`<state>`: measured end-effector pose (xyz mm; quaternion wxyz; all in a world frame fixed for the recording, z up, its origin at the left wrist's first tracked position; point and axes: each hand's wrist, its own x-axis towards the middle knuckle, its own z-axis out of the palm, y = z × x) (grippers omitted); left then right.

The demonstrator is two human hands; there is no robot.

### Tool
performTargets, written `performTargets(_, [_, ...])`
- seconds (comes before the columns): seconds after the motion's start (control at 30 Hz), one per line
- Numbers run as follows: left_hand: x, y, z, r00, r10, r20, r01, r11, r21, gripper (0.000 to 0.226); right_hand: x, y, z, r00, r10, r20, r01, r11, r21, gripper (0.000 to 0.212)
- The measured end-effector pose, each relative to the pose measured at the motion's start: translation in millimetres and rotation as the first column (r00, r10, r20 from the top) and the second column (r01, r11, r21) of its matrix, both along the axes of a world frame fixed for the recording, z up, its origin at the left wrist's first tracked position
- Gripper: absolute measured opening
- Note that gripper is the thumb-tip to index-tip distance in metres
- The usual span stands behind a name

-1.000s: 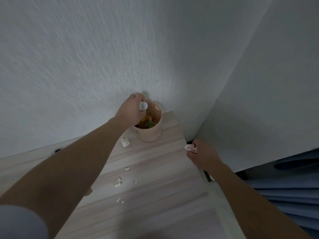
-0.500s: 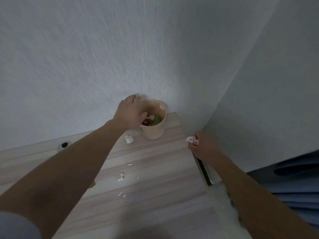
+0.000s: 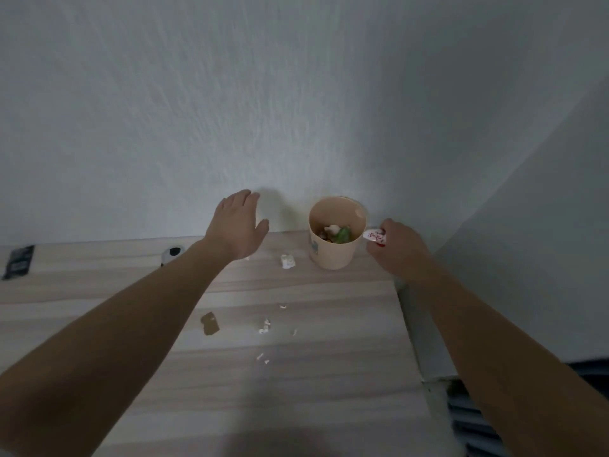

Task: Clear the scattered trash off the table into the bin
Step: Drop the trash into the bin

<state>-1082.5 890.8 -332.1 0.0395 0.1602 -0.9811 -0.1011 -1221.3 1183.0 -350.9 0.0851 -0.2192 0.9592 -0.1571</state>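
A small beige bin stands at the back right of the wooden table, against the wall, with mixed trash inside. My left hand hovers left of the bin, fingers straight, holding nothing. My right hand is just right of the bin and grips a white wrapper with red print at the bin's rim height. On the table lie a crumpled white paper ball, a brown scrap and several tiny white bits.
A black-and-white object and a dark packet lie at the back left of the table. Walls close in behind and to the right. A gap and blue fabric lie past the table's right edge.
My left hand let a white ball drop into the bin and moved away to the left, open. My right hand carried the wrapper up from the table's right edge to beside the bin.
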Motion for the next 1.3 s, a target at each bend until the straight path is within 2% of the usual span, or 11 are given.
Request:
performTargets(0.17, [18, -24, -2, 0.999, 0.029, -0.014, -0.029, 1.0, 0.002, 0.06, -21, -39, 8, 0.998, 0.041, -0.051, -0.04, 0.999, 0.033, 0.037])
performTargets(0.53, [25, -51, -12, 0.998, 0.059, -0.038, -0.057, 0.997, 0.054, 0.058, -39, -96, -7, 0.991, 0.132, -0.022, -0.13, 0.99, 0.047, 0.046])
performTargets(0.7, [26, -56, -18, 0.996, 0.076, -0.036, -0.073, 0.994, 0.08, 0.057, -41, -98, -15, 0.986, 0.168, 0.009, -0.168, 0.983, 0.069, 0.067])
performTargets(0.83, [27, -59, -20, 0.996, 0.081, -0.035, -0.078, 0.994, 0.075, 0.057, -42, -94, -12, 0.977, 0.199, -0.072, -0.188, 0.973, 0.137, 0.072])
performTargets(1.0, [26, -57, -18, 0.996, 0.082, -0.024, -0.08, 0.995, 0.059, 0.057, -39, -87, 0, 0.966, 0.21, -0.153, -0.179, 0.964, 0.196, 0.069])
performTargets(1.3, [44, -49, -7, 0.998, 0.063, -0.024, -0.062, 0.997, 0.052, 0.058, -2, -68, 29, 0.954, 0.175, -0.244, -0.124, 0.97, 0.211, 0.06])
